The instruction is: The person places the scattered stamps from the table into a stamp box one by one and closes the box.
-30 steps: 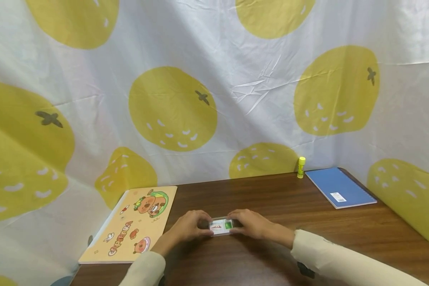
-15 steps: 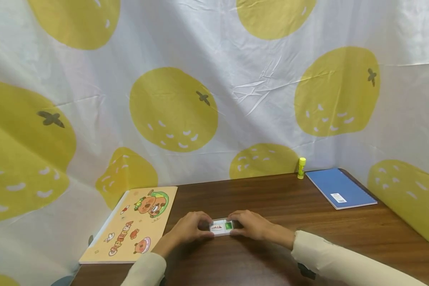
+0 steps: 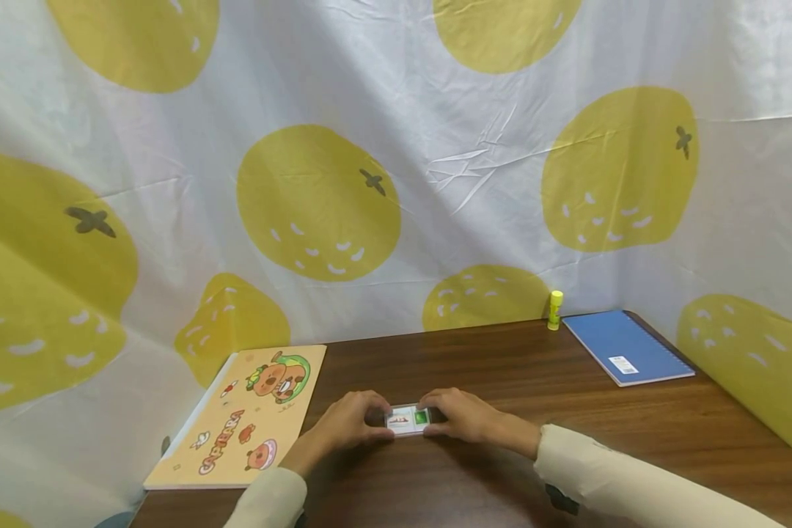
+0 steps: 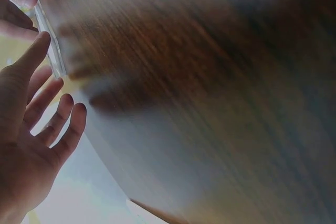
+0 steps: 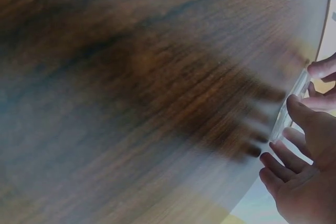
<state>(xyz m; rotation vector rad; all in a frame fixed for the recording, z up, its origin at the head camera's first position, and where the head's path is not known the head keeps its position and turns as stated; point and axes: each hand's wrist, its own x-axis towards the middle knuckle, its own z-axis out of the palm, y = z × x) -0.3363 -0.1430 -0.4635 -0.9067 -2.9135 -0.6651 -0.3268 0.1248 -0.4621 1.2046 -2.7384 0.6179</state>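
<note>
A small flat clear case (image 3: 407, 420) with a white printed insert and a green square is held level, low over the brown table. My left hand (image 3: 351, 419) pinches its left end between thumb and fingers. At the right end, my right hand (image 3: 463, 416) grips it the same way. The left wrist view shows the transparent edge of the case (image 4: 51, 43) at my left thumb (image 4: 37, 51), with the other fingers spread. From the right wrist, the case (image 5: 287, 107) appears edge-on, apart from its reflection on the tabletop.
On the left lies a large tan folder (image 3: 237, 422) with capybara cartoons. A yellow glue stick (image 3: 554, 311) stands upright at the back right, beside a blue spiral notebook (image 3: 627, 348). A white curtain (image 3: 449, 213) printed with yellow fruit hangs behind the table (image 3: 435, 359).
Both hands keep hold of the case in nearly the same spot. Only a slight shift of the head view shows.
</note>
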